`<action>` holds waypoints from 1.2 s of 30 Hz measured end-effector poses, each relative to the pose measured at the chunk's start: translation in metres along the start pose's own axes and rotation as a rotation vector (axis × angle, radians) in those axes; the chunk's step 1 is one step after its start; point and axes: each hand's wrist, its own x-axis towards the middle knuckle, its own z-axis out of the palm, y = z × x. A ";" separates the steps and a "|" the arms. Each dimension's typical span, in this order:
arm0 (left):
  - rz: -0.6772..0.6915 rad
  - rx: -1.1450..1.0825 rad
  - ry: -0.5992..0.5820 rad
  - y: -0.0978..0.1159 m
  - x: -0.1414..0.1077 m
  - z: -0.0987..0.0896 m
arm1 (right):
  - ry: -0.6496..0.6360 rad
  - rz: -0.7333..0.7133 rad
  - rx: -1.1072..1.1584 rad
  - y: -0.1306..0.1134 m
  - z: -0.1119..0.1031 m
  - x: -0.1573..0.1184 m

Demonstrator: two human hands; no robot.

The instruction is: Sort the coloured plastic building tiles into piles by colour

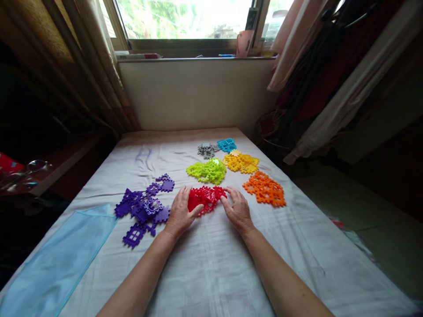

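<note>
A heap of red interlocking plastic tiles lies on the white sheet between my hands. On its left edge rests my left hand, fingers stretched forward and thumb out over the tiles. My right hand touches the heap's right side with its fingers apart. Neither hand grips a tile. Left of my left hand spreads a loose heap of purple tiles, some with window-like cutouts. Just beyond the red heap sits a lime-green heap. Orange tiles lie to the right of my right hand.
Farther back are yellow tiles, blue tiles and grey tiles. A light blue fabric bag lies flat at the left. The sheet-covered surface ends at a wall under a window; curtains hang at the side.
</note>
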 end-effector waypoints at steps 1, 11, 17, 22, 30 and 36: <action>-0.022 0.025 -0.007 0.001 0.000 0.003 | -0.011 0.007 -0.022 -0.001 0.001 0.000; 0.028 0.062 0.013 0.045 0.002 0.037 | -0.131 0.076 -0.055 -0.008 -0.005 0.004; 0.022 0.009 -0.019 0.074 0.010 0.055 | -0.039 0.209 0.109 0.004 -0.015 0.009; 0.012 -0.045 -0.047 0.094 0.021 0.069 | 0.079 0.294 0.196 0.012 -0.022 0.015; 0.105 -0.207 -0.059 0.092 0.023 0.066 | 0.182 0.315 0.235 0.022 -0.024 0.019; 0.201 -0.109 -0.117 0.064 0.008 0.020 | 0.189 0.346 0.254 0.022 -0.022 0.016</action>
